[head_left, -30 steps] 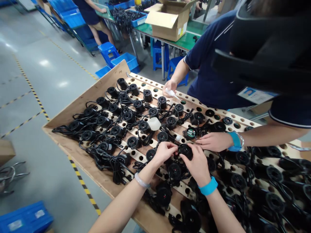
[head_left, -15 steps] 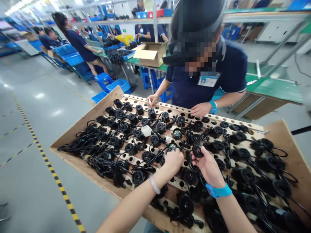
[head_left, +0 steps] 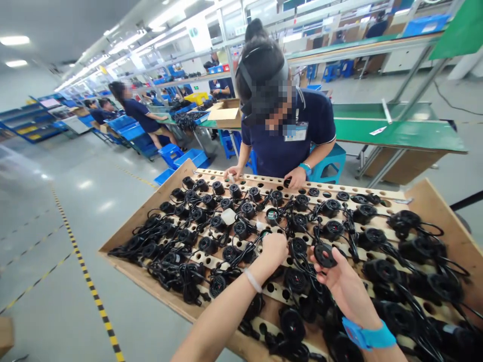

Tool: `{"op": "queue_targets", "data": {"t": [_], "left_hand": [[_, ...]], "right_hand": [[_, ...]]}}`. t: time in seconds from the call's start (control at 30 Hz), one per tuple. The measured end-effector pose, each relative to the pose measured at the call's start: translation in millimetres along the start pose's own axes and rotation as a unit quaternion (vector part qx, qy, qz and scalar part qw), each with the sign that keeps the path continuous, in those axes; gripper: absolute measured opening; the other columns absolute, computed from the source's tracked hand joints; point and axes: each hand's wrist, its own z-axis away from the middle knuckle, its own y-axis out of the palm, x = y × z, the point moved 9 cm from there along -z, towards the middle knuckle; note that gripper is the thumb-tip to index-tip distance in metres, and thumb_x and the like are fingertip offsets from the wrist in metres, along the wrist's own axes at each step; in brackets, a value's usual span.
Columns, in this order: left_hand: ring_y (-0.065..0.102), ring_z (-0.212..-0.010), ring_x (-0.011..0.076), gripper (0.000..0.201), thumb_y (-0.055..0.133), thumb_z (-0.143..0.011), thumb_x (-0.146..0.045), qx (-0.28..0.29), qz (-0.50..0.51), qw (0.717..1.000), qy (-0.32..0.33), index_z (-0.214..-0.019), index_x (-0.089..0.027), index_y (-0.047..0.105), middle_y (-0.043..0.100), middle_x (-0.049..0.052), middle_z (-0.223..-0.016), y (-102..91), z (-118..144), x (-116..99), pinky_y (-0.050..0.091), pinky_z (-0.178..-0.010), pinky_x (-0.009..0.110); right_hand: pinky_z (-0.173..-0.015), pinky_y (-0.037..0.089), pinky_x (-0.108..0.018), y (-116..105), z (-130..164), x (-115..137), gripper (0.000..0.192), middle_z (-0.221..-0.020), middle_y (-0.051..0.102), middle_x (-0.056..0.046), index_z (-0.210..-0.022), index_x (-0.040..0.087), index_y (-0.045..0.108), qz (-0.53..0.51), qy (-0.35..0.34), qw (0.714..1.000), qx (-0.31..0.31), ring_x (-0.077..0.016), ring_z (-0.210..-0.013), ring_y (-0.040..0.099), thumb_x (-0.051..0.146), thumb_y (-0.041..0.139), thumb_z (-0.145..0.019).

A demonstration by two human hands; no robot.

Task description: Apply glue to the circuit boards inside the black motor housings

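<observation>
Over the slanted wooden counter (head_left: 147,198) with its rows of round holes, the right hand (head_left: 345,286) holds a small round black grille cap (head_left: 325,255) lifted clear of the boards; the cap sits at the fingertips, pinched by its rim between thumb and fingers, face turned towards the camera, just above the black cords that lie under it. The left hand (head_left: 273,248) is curled down on a round black fan-like unit with a green-marked open top (head_left: 265,233) seated in one of the holes; its fingers are closed around that unit's near edge, though how firmly they grip is hidden by the back of the hand. Cap and open unit are near each other but apart, with a coil of black cable (head_left: 298,261) between them. As a judgement, the light fingertip hold is the weak point: a slip would drop the cap among the tangled cords or through an open hole in the boards. The loose cable could also snag the right wrist with its blue band (head_left: 368,337) and drag neighbouring units out of their seats. Across the counter a co-worker's hand (head_left: 296,177) rests on the far row, well apart from both hands.
</observation>
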Motion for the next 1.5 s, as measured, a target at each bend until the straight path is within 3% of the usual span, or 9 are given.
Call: {"op": "queue_targets", "data": {"t": [0.2, 0.27, 0.43, 0.57, 0.7, 0.83, 1.0, 1.2, 1.5], "left_hand": [[0.063, -0.087, 0.0182, 0.014, 0.062, -0.076, -0.026, 0.0, -0.005, 0.991, 0.131, -0.087, -0.019, 0.062, 0.066, 0.003, -0.092, -44.9, 34.6, 49.7, 0.047, -0.074, 0.026], [0.062, -0.085, 0.0172, 0.012, 0.062, -0.077, -0.023, -0.006, -0.047, 0.966, 0.253, -0.088, -0.019, 0.058, 0.064, 0.001, -0.088, -55.8, 48.3, 64.6, 0.045, -0.07, 0.025], [0.059, -0.074, 0.0161, 0.007, 0.053, -0.087, -0.012, -0.04, -0.188, 0.885, 0.424, -0.09, -0.018, 0.054, 0.064, 0.003, -0.092, -48.4, 71.5, 115.1, 0.041, -0.059, 0.027], [0.058, -0.085, 0.0198, 0.009, 0.057, -0.084, -0.011, -0.021, -0.177, 0.871, 0.457, -0.079, -0.017, 0.056, 0.064, 0.004, -0.087, -36.9, 72.6, 142.7, 0.044, -0.064, 0.029], [0.058, -0.083, 0.0174, 0.01, 0.053, -0.085, -0.01, -0.02, -0.067, 0.898, 0.435, -0.081, -0.018, 0.058, 0.064, 0.003, -0.083, -38.9, 52.4, 133.4, 0.047, -0.07, 0.028], [0.06, -0.092, 0.0195, 0.019, 0.047, -0.09, -0.012, -0.145, -0.047, 0.936, 0.318, -0.106, -0.014, 0.057, 0.065, 0.008, -0.1, -40.7, 15.6, 112.6, 0.05, -0.077, 0.032], [0.062, -0.08, 0.0178, 0.013, 0.056, -0.087, -0.012, -0.119, -0.036, 0.951, 0.284, -0.096, -0.016, 0.063, 0.068, 0.004, -0.089, -5.8, -4.4, 103.6, 0.051, -0.067, 0.029], [0.06, -0.077, 0.0155, 0.014, 0.057, -0.088, -0.015, -0.152, -0.009, 0.96, 0.233, -0.099, -0.022, 0.063, 0.066, 0.0, -0.09, -3.3, -5.8, 117.7, 0.048, -0.061, 0.025], [0.057, -0.077, 0.0178, 0.02, 0.049, -0.09, -0.011, -0.188, -0.046, 0.935, 0.298, -0.107, -0.01, 0.059, 0.06, 0.006, -0.086, -2.6, 3.5, 103.9, 0.049, -0.06, 0.028]], "right_hand": [[-0.045, 0.042, -0.021, 5.0, 0.6, 3.6, 0.044, -0.085, 0.068, -0.007, -0.096, 0.017, 0.069, -0.004, -0.012, 1.0, -0.022, -0.0122, -0.063, 0.052, 0.054, 0.069, -0.072], [-0.044, 0.041, -0.021, 10.7, -3.9, -1.7, 0.045, -0.084, 0.068, -0.007, -0.096, 0.017, 0.069, -0.009, -0.011, 0.999, -0.036, -0.0122, -0.063, 0.051, 0.054, 0.07, -0.071], [-0.042, 0.039, -0.021, 37.2, -18.7, -26.4, 0.046, -0.082, 0.066, -0.006, -0.095, 0.017, 0.069, -0.001, -0.017, 0.999, -0.052, -0.0125, -0.063, 0.05, 0.056, 0.069, -0.071], [-0.044, 0.039, -0.021, 55.6, -30.8, -47.2, 0.046, -0.082, 0.066, -0.006, -0.094, 0.017, 0.067, 0.024, -0.017, 0.998, -0.06, -0.0126, -0.063, 0.05, 0.057, 0.067, -0.072], [-0.047, 0.041, -0.022, 62.2, -47.1, -47.6, 0.044, -0.083, 0.064, -0.005, -0.097, 0.016, 0.065, 0.148, -0.068, 0.984, -0.075, -0.0134, -0.066, 0.051, 0.055, 0.062, -0.077], [-0.065, 0.052, -0.03, 76.3, -64.4, -39.1, 0.046, -0.097, 0.062, -0.006, -0.115, 0.019, 0.058, 0.356, -0.139, 0.922, -0.06, -0.0171, -0.078, 0.058, 0.043, 0.065, -0.077], [-0.071, 0.056, -0.035, 101.0, -75.6, -33.3, 0.042, -0.115, 0.055, -0.01, -0.12, 0.022, 0.055, 0.565, -0.23, 0.792, -0.035, -0.0213, -0.092, 0.06, 0.03, 0.061, -0.079], [-0.085, 0.054, -0.04, 113.6, -81.0, -40.7, 0.044, -0.115, 0.056, -0.011, -0.124, 0.02, 0.049, 0.692, -0.285, 0.663, -0.023, -0.025, -0.1, 0.061, 0.028, 0.059, -0.082], [-0.084, 0.053, -0.044, 133.1, -80.7, -45.7, 0.039, -0.107, 0.06, -0.014, -0.122, 0.016, 0.054, 0.749, -0.35, 0.563, 0.015, -0.0279, -0.099, 0.056, 0.028, 0.058, -0.085]]}}
